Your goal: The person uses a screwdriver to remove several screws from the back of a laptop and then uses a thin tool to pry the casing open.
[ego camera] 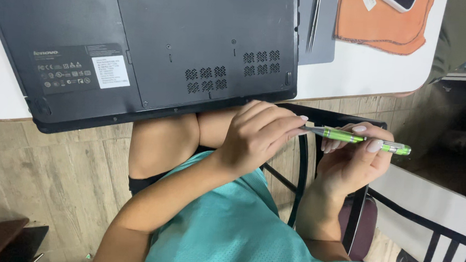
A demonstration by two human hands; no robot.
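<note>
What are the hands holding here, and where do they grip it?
Both hold one green and silver screwdriver. The right hand wraps the green handle; the left hand pinches its silver front end with the fingertips.

— What am I seeing of the wearer from up here?

— From my feed, a teal short-sleeved top [236,240] fills the frame at six o'clock. Its fabric has a fine dotted, mesh-like weave. Both forearms are bare; no watch, bracelet or ring shows.

— And the hands?

— The left hand [254,135] sits near centre, the right hand [351,161] at about three o'clock. Both have long nails painted a pale, glossy pink-white [374,146].

— Anything lower down?

— I see a bare knee at nine o'clock from the hands, with a dark hem of shorts [141,183] below it.
</note>
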